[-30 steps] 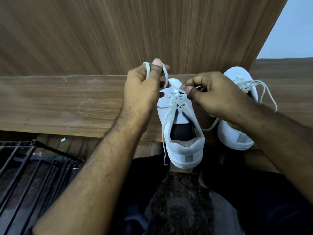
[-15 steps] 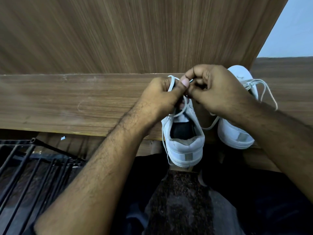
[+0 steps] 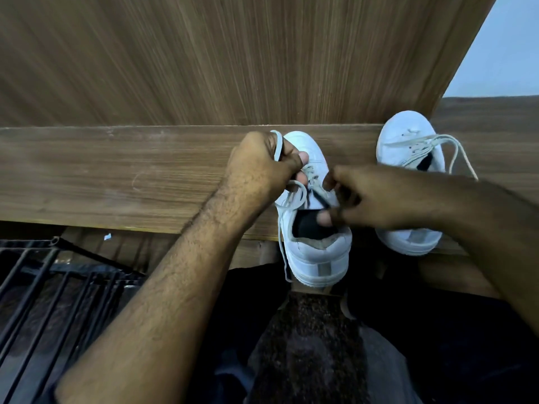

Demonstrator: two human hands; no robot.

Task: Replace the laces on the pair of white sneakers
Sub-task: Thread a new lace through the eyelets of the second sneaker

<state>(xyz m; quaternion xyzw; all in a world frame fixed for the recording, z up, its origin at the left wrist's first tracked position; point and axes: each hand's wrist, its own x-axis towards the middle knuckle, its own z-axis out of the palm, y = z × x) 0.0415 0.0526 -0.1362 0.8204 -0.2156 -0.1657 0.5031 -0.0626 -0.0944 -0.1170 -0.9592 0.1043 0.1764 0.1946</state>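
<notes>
Two white sneakers stand on a wooden ledge (image 3: 116, 176), toes pointing away from me. The nearer sneaker (image 3: 318, 255) hangs its heel over the ledge's front edge. My left hand (image 3: 262, 163) is closed on a loop of its white lace (image 3: 278, 147) above the toe, and a loose end (image 3: 281, 243) trails down the shoe's left side. My right hand (image 3: 370, 199) pinches the lace at the eyelets and tongue; what its fingertips grip is partly blurred. The second sneaker (image 3: 408, 141) sits to the right with its lace (image 3: 455, 153) loose, its heel behind my right wrist.
A wood-grain panel (image 3: 233, 59) rises right behind the ledge. A black metal rack (image 3: 43, 287) lies low at the left. My dark-clothed lap (image 3: 320, 345) is beneath the nearer shoe. A pale wall (image 3: 507, 53) shows at the upper right.
Both hands were bunched together over the toe of the nearer sneaker. My right hand has since dropped back toward the tongue, and my left hand has shifted left, drawing the lace loop out.
</notes>
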